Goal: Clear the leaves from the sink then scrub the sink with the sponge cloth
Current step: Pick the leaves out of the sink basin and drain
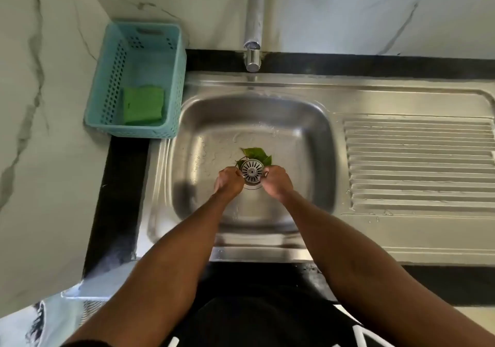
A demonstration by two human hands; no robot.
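Green leaves (255, 154) lie in the steel sink (203, 121), at the far rim of the round metal drain strainer (251, 170). My left hand (229, 182) is closed against the strainer's left side and my right hand (277, 183) is closed against its right side. The strainer looks tilted and raised between them. Whether my fingers also pinch leaf stems is hidden. A green sponge cloth (143, 105) lies flat in a teal plastic basket (112, 79) at the sink's back left corner.
A chrome tap (253, 38) hangs over the back rim of the sink. The ribbed drainboard (417, 164) stretches to the right. Black counter edging (120, 199) runs along the left and front. Marble wall tiles rise behind and to the left.
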